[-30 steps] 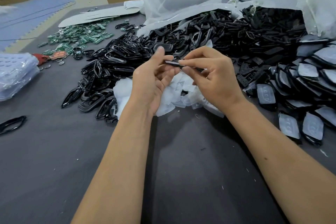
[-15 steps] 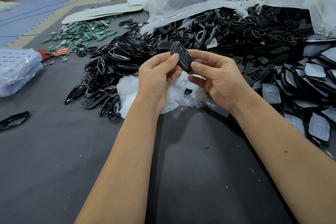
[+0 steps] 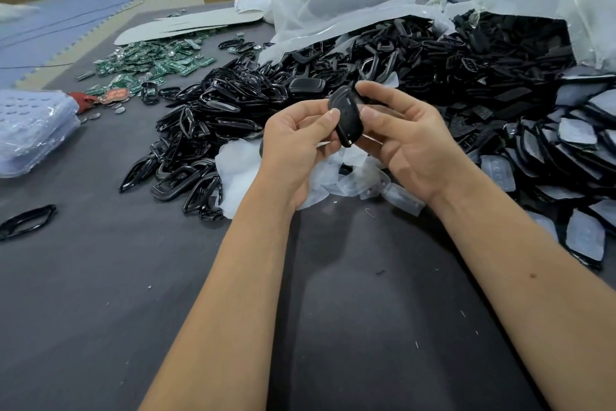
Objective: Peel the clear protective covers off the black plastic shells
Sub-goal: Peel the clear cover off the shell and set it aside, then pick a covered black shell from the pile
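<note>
Far on the left of the dark table (image 3: 100, 294) sits a stack of clear plastic trays (image 3: 30, 130), and past it a spread of small green circuit boards (image 3: 150, 64). Next comes a big heap of shiny black frames (image 3: 206, 124). In the middle, the left hand (image 3: 296, 144) pinches one black plastic shell (image 3: 346, 117) with its thumb and curled fingers. The right hand (image 3: 406, 140) pinches the other side of the same shell, so it hangs in the air between both hands, above a little pile of peeled clear covers (image 3: 243, 170). The shell looks small, light and hard, and its glossy face may be slippery, so the edges seem the best place to hold it. I cannot tell if a cover is on it. On the right lie many shells with covers (image 3: 580, 237).
</note>
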`<state>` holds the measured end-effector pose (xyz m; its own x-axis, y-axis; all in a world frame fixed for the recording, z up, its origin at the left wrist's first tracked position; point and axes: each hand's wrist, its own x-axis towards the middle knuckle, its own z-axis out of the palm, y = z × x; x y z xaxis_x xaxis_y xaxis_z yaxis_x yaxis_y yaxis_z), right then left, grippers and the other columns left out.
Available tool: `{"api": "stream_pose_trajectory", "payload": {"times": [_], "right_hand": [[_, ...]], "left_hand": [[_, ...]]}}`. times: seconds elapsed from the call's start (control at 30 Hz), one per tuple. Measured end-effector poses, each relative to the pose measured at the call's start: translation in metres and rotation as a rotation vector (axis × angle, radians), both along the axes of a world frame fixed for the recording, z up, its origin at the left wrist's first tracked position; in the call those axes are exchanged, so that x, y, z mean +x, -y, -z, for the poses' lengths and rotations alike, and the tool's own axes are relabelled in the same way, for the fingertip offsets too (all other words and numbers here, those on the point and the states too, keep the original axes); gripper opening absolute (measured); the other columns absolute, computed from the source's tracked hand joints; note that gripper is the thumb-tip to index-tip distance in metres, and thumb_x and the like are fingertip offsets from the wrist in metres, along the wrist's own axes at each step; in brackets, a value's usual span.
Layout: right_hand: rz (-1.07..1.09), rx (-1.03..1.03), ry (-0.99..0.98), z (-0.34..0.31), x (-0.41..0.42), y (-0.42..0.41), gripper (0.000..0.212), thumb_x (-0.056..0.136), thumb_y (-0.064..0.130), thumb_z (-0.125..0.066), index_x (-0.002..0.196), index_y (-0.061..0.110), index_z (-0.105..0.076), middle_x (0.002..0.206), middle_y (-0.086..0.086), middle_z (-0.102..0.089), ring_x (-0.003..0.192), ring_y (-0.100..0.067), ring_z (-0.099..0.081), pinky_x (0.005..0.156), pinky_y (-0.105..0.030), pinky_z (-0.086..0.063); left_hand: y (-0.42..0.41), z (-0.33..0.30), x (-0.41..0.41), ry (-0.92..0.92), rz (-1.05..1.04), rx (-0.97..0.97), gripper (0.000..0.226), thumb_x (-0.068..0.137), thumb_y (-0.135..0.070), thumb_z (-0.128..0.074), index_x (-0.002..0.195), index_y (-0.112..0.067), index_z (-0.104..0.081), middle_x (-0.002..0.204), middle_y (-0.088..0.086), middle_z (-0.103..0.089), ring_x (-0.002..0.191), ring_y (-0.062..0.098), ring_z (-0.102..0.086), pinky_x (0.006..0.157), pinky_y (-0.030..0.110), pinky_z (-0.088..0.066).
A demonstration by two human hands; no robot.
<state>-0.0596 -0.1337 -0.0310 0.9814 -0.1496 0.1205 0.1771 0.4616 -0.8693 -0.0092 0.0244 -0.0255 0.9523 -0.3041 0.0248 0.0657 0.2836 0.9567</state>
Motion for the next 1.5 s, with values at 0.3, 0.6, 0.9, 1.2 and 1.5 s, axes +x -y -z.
{"api": "stream_pose_trajectory", "payload": {"times": [0.3,0.6,0.9,1.2,1.5], "right_hand": [[0.065,-0.047,-0.018,0.002,0.0,0.004,0.04,0.09,-0.014,-0.063,0.127,0.001,-0.066,0.094,-0.011,-0.08,0.088,-0.021,-0.078,0.079,-0.027,-0.06],[0.199,-0.271,-0.04,0.0,-0.003,0.004,0.04,0.087,-0.015,-0.071,0.121,0.006,-0.072,0.09,-0.012,-0.078,0.085,-0.021,-0.077,0.076,-0.03,-0.063],[0.31,-0.647,0.001,-0.033,-0.034,0.054,0.061,0.083,-0.02,-0.068,0.129,0.02,-0.066,0.089,0.002,-0.077,0.085,-0.016,-0.075,0.079,-0.03,-0.06],[0.651,-1.458,-0.225,-0.079,-0.102,0.133,0.054,0.07,-0.015,-0.048,0.097,0.019,-0.081,0.086,-0.004,-0.074,0.087,-0.022,-0.068,0.081,-0.032,-0.057],[0.696,-1.463,-0.327,-0.079,-0.123,0.163,0.056,0.08,-0.011,-0.04,0.1,0.021,-0.082,0.088,-0.001,-0.078,0.086,-0.013,-0.072,0.076,-0.014,-0.051]], "left_hand": [[-0.001,0.0,-0.002,0.034,0.064,0.047,0.015,0.099,-0.002,-0.064,0.111,0.003,-0.071,0.092,0.017,-0.074,0.076,0.019,-0.067,0.067,0.025,-0.056],[0.006,0.001,-0.007,0.054,0.043,0.036,0.008,0.098,0.008,-0.059,0.099,0.003,-0.065,0.086,0.019,-0.069,0.085,0.032,-0.07,0.077,0.04,-0.063],[0.052,-0.012,-0.021,0.422,0.033,0.308,0.011,0.092,0.005,-0.071,0.092,-0.006,-0.069,0.084,0.034,-0.066,0.075,0.034,-0.063,0.079,0.06,-0.06],[0.176,-0.038,-0.07,1.245,0.067,0.647,0.008,0.079,0.004,-0.069,0.076,-0.003,-0.068,0.071,0.007,-0.054,0.065,0.029,-0.052,0.056,0.044,-0.04],[0.193,-0.026,-0.076,1.215,0.179,0.676,0.04,0.082,0.014,-0.059,0.108,-0.009,-0.08,0.096,0.004,-0.076,0.102,0.03,-0.059,0.083,0.04,-0.049]]}}
